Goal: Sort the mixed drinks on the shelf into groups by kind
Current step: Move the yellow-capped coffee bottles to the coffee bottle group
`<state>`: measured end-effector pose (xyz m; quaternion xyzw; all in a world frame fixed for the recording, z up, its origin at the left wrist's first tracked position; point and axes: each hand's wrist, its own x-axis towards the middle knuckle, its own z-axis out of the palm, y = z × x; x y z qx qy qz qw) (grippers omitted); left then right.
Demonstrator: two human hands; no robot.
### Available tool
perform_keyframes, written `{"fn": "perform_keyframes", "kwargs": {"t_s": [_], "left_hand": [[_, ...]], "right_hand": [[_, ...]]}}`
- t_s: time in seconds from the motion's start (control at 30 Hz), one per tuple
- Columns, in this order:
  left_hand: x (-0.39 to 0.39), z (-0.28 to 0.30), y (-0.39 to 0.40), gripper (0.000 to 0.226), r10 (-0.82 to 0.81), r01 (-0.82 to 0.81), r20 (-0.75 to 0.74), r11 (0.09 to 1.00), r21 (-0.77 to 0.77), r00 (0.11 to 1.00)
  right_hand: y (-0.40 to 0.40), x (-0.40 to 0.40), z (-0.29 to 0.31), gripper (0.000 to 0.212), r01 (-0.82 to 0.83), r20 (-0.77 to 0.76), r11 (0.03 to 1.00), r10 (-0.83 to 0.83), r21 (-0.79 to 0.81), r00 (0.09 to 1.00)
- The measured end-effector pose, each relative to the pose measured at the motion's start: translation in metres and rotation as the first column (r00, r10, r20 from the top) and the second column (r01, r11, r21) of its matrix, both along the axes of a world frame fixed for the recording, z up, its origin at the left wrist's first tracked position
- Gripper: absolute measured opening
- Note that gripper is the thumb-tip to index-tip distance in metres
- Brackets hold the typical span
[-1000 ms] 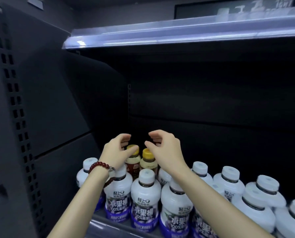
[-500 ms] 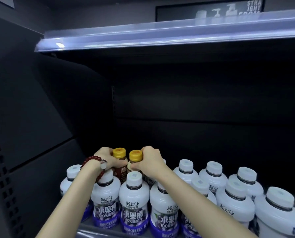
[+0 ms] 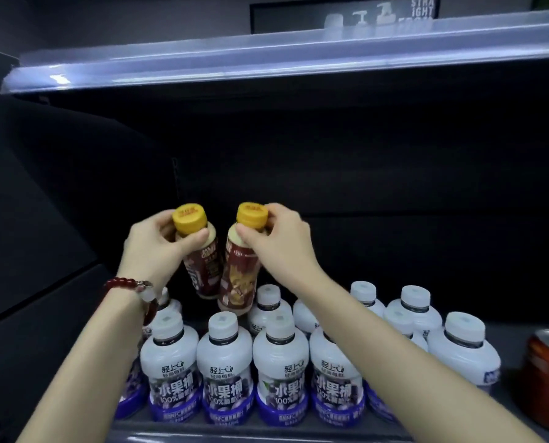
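My left hand grips the neck of a brown bottle with a yellow cap. My right hand holds a second brown yellow-capped bottle by its neck. Both bottles hang in the air side by side, tilted, above the rows of white bottles with purple labels that fill the shelf. The two brown bottles almost touch each other.
An orange-red can stands at the right end of the shelf floor. An upper shelf with a lit front strip runs overhead. A dark side wall closes the left, a dark back panel lies behind.
Both hands closed on the two yellow-capped bottles at the back, then lifted them up and clear of the white bottles.
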<state>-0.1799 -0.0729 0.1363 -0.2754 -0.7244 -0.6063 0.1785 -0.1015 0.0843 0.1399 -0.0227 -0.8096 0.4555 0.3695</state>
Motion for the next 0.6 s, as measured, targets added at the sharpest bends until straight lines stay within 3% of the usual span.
{"fn": "perform_keyframes", "kwargs": {"t_s": [0.13,0.27,0.6], "left_hand": [[0.039,0.027,0.024,0.027,-0.125,0.134,-0.082,0.985,0.105,0.989],[0.074,0.038,0.061,0.021,-0.302,0.302,-0.031,0.935,0.188,0.953],[0.165,0.032,0.203,0.027,-0.542,0.532,0.037,0.833,0.151,0.839]], "right_hand": [[0.026,0.040,0.030,0.020,0.049,-0.132,0.998,-0.054,-0.040,0.990],[0.062,0.081,0.041,0.016,0.091,-0.154,0.994,-0.099,-0.061,0.983],[0.192,0.195,0.027,0.020,0.325,-0.178,0.942,-0.335,-0.085,0.925]]}}
